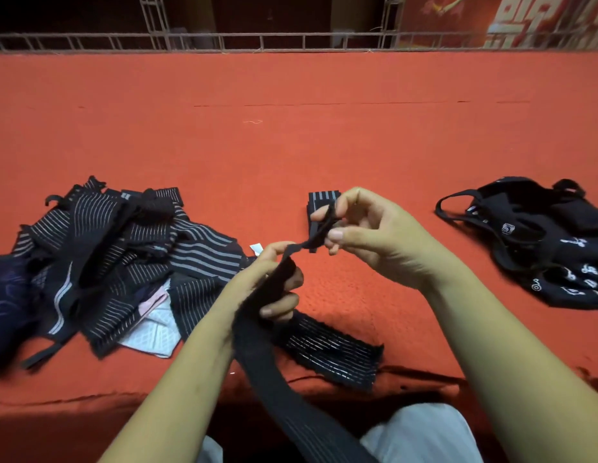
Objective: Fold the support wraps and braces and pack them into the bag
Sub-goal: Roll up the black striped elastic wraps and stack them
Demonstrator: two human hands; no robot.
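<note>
**Both hands hold one black wrap (255, 345)**

Left hand (267, 282) grips it mid-length and right hand (367, 228) pinches its twisted end, above the red carpet's (290, 145) near edge. I judge it light, soft and stretchy, best held flat by both edges. The unfolded pile (123, 255) lies left, the bag (541, 242) right.

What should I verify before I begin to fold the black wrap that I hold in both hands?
1. Grip: left hand and right hand both pinch the black wrap: ok.
2. Wrap flat: it is twisted between the hands: not ok.
3. Loose end: it runs down out of view: cannot tell.
4. Bag opening: the bag lies at the right, mouth unclear: cannot tell.
5. Room to lay it down: bare red surface ahead: ok.
</note>
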